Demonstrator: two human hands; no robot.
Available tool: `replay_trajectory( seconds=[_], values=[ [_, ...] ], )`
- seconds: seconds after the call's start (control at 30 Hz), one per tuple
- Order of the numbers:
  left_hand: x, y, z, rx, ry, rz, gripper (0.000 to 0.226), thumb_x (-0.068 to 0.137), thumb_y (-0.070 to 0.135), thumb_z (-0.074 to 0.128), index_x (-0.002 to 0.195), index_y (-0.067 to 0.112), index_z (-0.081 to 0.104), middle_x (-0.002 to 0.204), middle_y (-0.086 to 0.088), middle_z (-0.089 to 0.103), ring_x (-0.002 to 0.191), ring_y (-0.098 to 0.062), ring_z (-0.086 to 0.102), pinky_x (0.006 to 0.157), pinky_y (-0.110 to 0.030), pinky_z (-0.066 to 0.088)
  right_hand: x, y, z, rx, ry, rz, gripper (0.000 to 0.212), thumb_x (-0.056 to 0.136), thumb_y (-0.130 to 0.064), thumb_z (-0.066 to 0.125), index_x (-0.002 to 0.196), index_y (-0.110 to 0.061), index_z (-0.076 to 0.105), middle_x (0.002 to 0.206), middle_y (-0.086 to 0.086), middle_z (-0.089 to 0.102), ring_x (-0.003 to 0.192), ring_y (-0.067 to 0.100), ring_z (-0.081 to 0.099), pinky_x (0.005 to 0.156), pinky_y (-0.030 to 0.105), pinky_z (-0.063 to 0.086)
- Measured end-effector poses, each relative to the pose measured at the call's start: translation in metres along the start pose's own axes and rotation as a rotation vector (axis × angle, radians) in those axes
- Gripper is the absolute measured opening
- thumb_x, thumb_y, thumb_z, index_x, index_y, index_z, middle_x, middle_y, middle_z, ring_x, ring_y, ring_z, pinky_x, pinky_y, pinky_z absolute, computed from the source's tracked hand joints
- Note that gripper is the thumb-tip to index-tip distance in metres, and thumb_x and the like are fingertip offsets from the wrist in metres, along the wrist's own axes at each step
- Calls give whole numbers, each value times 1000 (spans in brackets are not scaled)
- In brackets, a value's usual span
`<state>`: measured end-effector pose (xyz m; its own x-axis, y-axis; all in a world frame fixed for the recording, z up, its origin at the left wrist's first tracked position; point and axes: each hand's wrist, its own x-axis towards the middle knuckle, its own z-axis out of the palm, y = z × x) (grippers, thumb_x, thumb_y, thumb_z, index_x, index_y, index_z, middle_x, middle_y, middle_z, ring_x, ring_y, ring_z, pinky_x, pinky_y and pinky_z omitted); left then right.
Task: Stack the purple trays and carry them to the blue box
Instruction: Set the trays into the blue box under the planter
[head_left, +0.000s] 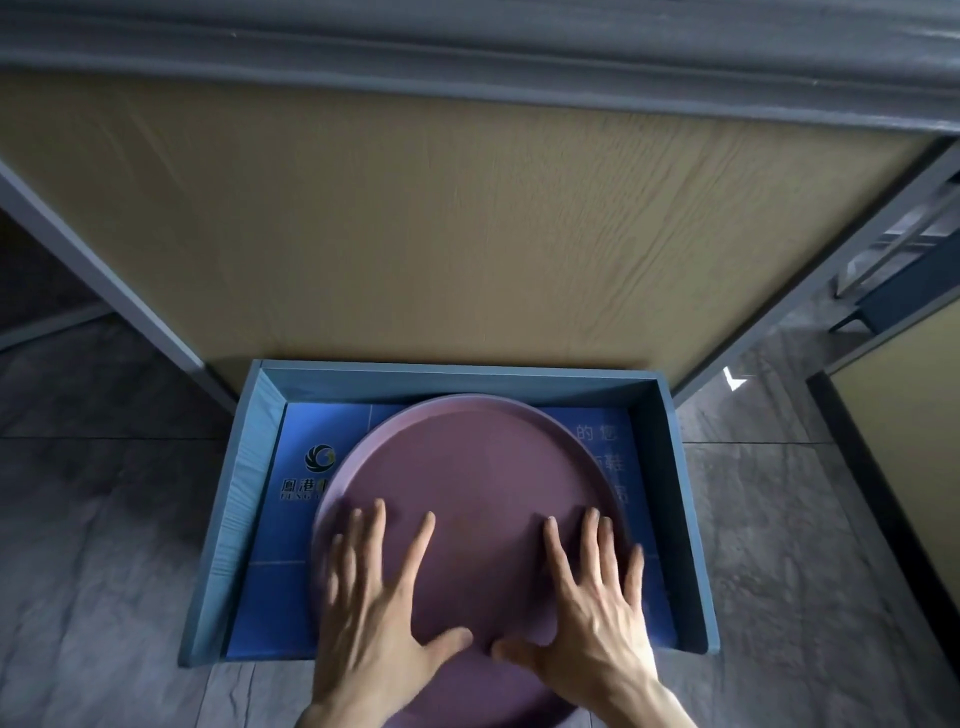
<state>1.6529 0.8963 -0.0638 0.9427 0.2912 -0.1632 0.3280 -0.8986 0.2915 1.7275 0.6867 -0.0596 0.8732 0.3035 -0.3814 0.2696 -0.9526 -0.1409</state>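
Grey stone-look floor tiles (104, 545), with a tan wood-grain panel (441, 234) framed in grey rising behind.

Spread wide and flat, fingers (423, 540) of both hands, none curled around anything. Left hand (374, 618) pressed palm-down on the near left of the purple tray (467, 467), slightly smeared by motion; right hand (587, 608) mirrored on the near right, thumbs almost meeting at the middle. Placed that way, most likely, to push the load forward or steady it flat rather than to lift it, with the weight shared evenly across both sides.

Round and shallow-rimmed, sitting mostly inside the blue box (696, 519), far edge close to the back wall, near edge jutting out over the open front toward the wrists. Not fully seated yet, by that overhang. Hard to say from above whether one tray or a nested stack: only a single rim line visible clearly, though a darker purple band at the bottom of the frame possibly belongs to a second one beneath.

Low-walled on three sides, open at the front, set on the floor tight against the foot of the panel, presumably so nothing slides out the back.

On the box floor, brighter blue printed sheet (291, 597): round swirl logo (320, 458) at left, Chinese characters below it beginning 凤港, and a line of Latin capitals starting "FENG", the rest covered. More characters at right, 的 and 您 legible, others cut off by the rim.
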Motion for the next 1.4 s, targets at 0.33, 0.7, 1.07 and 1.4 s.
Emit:
replay_trajectory(
  seconds=[0.33,0.7,1.07,1.4],
  values=[
    [7,4,8,25,-81,-15,132,47,95,55,155,47,-4,167,-13,-16,154,-34,-16,126,-49,1,6,0,0,17,-32,-17,157,42,-97,59,157,-27,-23,160,24,-31,148,39,-30,123,48,-11],
    [3,17,1,72,-174,-16,115,68,80,62,155,44,-1,167,-12,-14,154,-35,-12,124,-53,11,-2,-2,-16,-9,-87,-36,148,51,-92,64,159,-27,-15,163,25,-22,151,40,-22,124,54,-8],
    [-18,15,1,174,-471,131,172,22,87,68,149,30,-33,151,-18,-49,135,-40,-50,114,-69,-17,-29,-2,-4,-120,-234,-222,164,42,-79,82,154,-30,-26,153,29,-41,138,47,-43,119,66,-10],
    [-17,18,2,256,-488,156,174,28,82,76,148,26,-36,151,-23,-47,138,-46,-43,115,-72,-10,-30,0,2,-207,-202,-245,158,48,-66,85,154,-27,-26,154,35,-34,141,52,-35,118,69,-5]
  ],
)
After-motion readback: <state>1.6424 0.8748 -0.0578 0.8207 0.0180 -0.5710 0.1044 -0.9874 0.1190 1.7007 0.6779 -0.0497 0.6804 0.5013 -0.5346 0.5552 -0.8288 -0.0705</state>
